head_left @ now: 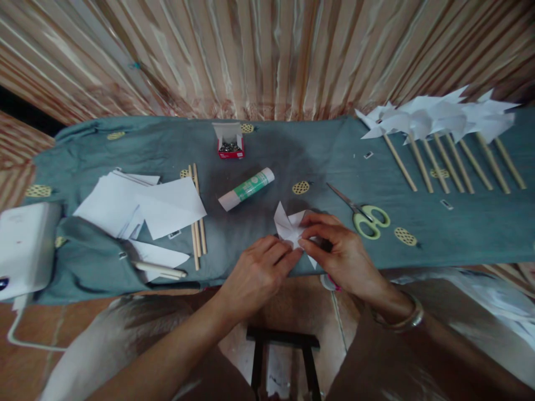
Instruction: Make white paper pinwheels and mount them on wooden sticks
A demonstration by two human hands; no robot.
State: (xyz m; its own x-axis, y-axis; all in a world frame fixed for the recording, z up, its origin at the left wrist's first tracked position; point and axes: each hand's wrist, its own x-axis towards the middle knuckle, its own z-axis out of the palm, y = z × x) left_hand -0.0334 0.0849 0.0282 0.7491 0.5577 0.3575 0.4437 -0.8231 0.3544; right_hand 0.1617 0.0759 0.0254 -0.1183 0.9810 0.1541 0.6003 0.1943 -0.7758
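Both my hands meet over a small white folded paper piece [288, 225] near the front edge of the blue-grey cloth [292, 150]. My left hand [254, 273] presses the paper's lower corner with its fingertips pinched together. My right hand [340, 248], with a bangle on the wrist, curls over the paper's right side and pinches it. Part of the paper is hidden under my fingers.
A glue stick [246, 189] lies just beyond the paper, green-handled scissors [363, 214] to its right. A small red box of pins [229, 146] stands open behind. White sheets [137, 209] and wooden sticks [197, 223] lie left. Several finished paper pinwheels [438, 120] fill the right.
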